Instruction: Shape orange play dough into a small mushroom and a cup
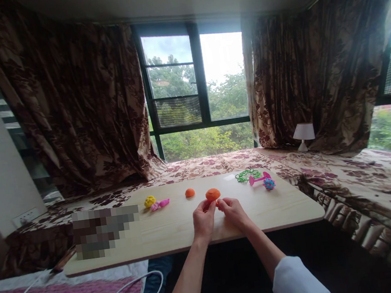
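In the head view, both my hands meet over the table, raised in front of me. An orange rounded object [212, 194] with a domed top sits at my fingertips; its exact kind is too small to tell. My left hand [204, 220] pinches it from the left side, thumb and fingers closed. From the right, my right hand [233, 212] has its fingers closed at the lower edge, where a small orange bit shows between the hands. A smaller orange dome-shaped piece [189, 193] lies on the table, a little beyond and left of my hands.
The pale wooden table [171, 238] holds a yellow knobbly ball [149, 201] and a pink toy [160, 204] at left. At right lie green linked loops [247, 174], a pink dumbbell-shaped toy [259, 179] and a blue-pink knobbly ball [268, 184]. A white lamp [303, 133] stands beyond.
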The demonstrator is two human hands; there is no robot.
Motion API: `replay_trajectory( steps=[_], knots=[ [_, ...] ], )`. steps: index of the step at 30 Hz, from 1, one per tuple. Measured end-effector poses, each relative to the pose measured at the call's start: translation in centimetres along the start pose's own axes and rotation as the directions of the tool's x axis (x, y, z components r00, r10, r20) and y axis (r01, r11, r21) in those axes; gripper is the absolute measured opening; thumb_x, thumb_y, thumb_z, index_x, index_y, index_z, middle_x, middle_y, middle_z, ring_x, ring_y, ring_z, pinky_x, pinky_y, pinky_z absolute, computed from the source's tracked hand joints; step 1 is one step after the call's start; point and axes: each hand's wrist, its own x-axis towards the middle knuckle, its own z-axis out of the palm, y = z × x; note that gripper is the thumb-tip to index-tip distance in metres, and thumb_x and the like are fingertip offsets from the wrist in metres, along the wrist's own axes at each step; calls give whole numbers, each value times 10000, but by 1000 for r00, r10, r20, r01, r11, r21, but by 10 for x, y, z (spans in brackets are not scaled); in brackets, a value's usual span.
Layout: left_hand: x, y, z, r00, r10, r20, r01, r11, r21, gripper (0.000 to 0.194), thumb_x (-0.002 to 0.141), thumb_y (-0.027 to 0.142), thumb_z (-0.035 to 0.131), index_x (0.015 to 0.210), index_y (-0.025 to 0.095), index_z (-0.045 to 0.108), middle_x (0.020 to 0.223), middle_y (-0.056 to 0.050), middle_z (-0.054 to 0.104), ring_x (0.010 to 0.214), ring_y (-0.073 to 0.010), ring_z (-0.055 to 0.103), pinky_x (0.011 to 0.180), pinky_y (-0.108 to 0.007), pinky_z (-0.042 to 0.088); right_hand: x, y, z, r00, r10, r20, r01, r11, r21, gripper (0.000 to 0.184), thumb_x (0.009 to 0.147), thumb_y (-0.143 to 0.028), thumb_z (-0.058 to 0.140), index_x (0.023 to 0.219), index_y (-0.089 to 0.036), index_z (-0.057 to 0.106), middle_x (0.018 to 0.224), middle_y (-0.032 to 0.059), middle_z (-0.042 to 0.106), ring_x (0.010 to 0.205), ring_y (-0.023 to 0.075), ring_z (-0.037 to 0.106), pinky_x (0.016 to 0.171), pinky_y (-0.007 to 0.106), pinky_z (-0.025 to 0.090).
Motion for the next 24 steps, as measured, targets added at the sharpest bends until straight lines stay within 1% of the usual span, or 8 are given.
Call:
replay_trajectory(
  steps=[4,7,9,13,18,21,24],
  knots=[
    [0,0,1,1000,6,12,-6,1000,-6,283,677,346,642,879,148,646,823,-57,693,781,-187,626,736,-283,465,-1,-2,-2,1000,-3,-3,3,1000,-8,337,803,-376,444,679,-132,641,666,52,654,636,154,569,584,229,397],
    [-2,2,0,998,14,57,-13,1000,-25,295,703,334,616,933,151,643,874,-63,691,833,-192,622,757,-284,463,-2,-2,-2,1000,-5,-8,5,1000,-8,334,805,-373,442,682,-129,635,668,55,653,635,152,566,582,228,396],
    [-2,3,-1,997,13,82,-11,1000,-28,285,712,326,606,933,151,651,884,-64,693,848,-192,621,769,-282,461,-1,0,-1,1000,-5,-8,5,1000,-7,327,802,-366,446,668,-130,628,661,53,651,628,151,563,577,227,394],
    [-1,1,-1,998,-6,61,7,1000,-12,271,695,322,623,896,146,666,860,-62,702,811,-186,627,764,-278,460,2,4,0,1000,-7,-13,7,1000,-8,320,798,-352,443,646,-135,621,640,42,643,614,147,558,572,224,392],
    [0,0,-1,1000,1,29,-1,1000,-10,276,676,323,643,894,155,661,844,-53,702,785,-178,627,743,-268,460,4,7,2,999,6,-34,-6,1000,-13,409,834,-372,356,611,-140,607,606,38,629,588,146,556,556,226,388],
    [-2,4,0,999,4,41,-3,1000,-16,265,670,327,648,869,153,663,823,-51,702,758,-176,629,720,-266,466,2,6,1,1000,-3,-17,2,1000,-18,388,816,-380,402,590,-142,610,596,35,631,591,146,560,559,223,387],
    [-4,8,0,998,5,61,-3,1000,-28,257,676,333,641,858,154,668,826,-49,703,769,-176,628,727,-266,464,1,3,0,1000,-9,-17,8,1000,-22,353,803,-364,429,609,-138,619,618,40,641,598,145,560,564,220,388]
  ],
)
